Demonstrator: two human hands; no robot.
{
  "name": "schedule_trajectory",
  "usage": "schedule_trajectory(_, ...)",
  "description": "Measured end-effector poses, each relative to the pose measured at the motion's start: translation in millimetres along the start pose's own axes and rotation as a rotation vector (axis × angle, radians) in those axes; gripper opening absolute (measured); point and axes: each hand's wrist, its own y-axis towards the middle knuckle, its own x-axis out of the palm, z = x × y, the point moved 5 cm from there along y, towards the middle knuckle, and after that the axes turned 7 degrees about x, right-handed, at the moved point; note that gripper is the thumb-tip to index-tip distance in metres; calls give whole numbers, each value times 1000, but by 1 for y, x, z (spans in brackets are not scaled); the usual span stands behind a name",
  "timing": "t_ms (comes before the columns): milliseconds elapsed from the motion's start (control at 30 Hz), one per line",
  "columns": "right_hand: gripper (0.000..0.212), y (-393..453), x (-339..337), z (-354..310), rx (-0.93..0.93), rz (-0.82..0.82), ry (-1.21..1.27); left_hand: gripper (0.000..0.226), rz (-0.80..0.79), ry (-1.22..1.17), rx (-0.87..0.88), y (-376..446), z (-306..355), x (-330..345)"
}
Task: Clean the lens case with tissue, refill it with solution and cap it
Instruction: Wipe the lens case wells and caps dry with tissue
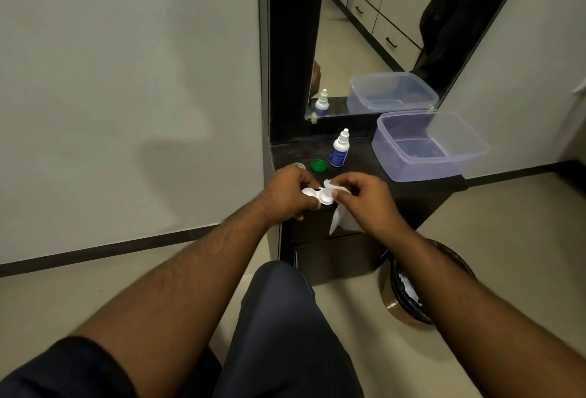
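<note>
Wiping the small white plastic lens case [318,195]

The left hand [289,192] grips the case; the right hand [364,197] pinches a crumpled white tissue [336,207] against it (green round cap [318,165] sits behind).

Glossy plastic lens case [318,195], soft paper tissue [336,221].

I've got open countertop [364,163] between the solution bottle [339,149] and plastic tub [425,147]; green cap [318,165] and white cap [299,165] crowd the left edge.
</note>
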Motion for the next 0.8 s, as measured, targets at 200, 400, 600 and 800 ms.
schedule_trajectory(200, 25, -2, 17, 1, -72, 63, -324, 31, 24, 12, -9, 1, -1, 0)
schedule_trajectory(400, 31, 4, 21, 2, -59, -181, -352, 31, 18, 24, 11, 1, -1, 0)
schedule_trajectory(600, 40, 11, 9, -33, -528, -291, -1180, 32, 9, 9, 9, -1, -1, -1)
schedule_trajectory(800, 35, 10, -5, -32, -628, -171, -859, 34, 0, -53, 18, -3, -4, -1)
